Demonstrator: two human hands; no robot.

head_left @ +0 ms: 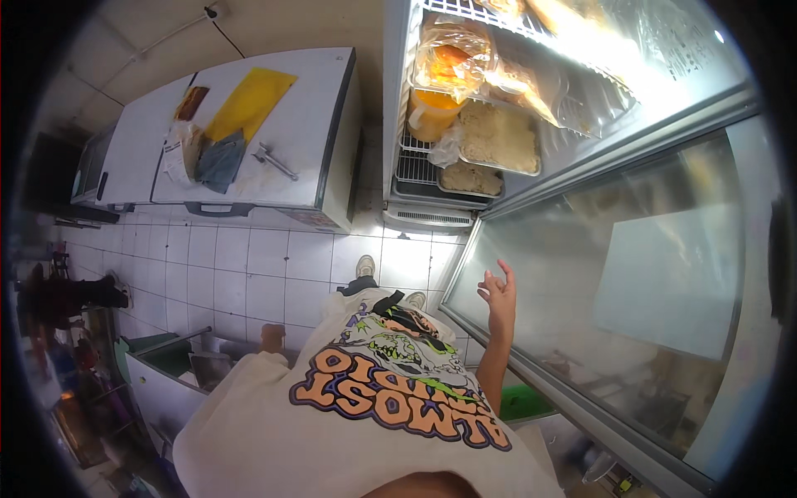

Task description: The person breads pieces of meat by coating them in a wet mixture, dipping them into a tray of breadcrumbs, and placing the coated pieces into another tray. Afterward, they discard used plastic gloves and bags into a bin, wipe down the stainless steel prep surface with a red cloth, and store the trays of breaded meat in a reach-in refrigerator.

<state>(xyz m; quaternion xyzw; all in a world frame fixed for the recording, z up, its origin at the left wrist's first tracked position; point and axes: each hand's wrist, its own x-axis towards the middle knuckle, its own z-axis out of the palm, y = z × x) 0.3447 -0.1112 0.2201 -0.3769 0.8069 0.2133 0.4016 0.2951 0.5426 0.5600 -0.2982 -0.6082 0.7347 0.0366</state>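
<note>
My right hand (497, 295) is raised beside the open glass door (564, 274) of an upright fridge, with nothing in it. Its index finger stretches out, while the other fingers are partly bent and apart. Whether it touches the glass I cannot tell. At the left, past my sleeve, my left hand (272, 336) is a small foreshortened patch, its fingers not readable. Inside the lit fridge are a tray of pale crumbly food (501, 139), a lower tray of similar food (470, 178), an orange-filled tub (433, 116) and a clear plastic bag (452, 58).
A white chest freezer (282, 100) stands at the left, with a yellow sheet (251, 101), a grey-blue cloth (221, 162) and a metal tool (276, 162) on top. Behind it runs a white tiled floor (266, 257). Another person (79, 292) in dark clothes is at the far left.
</note>
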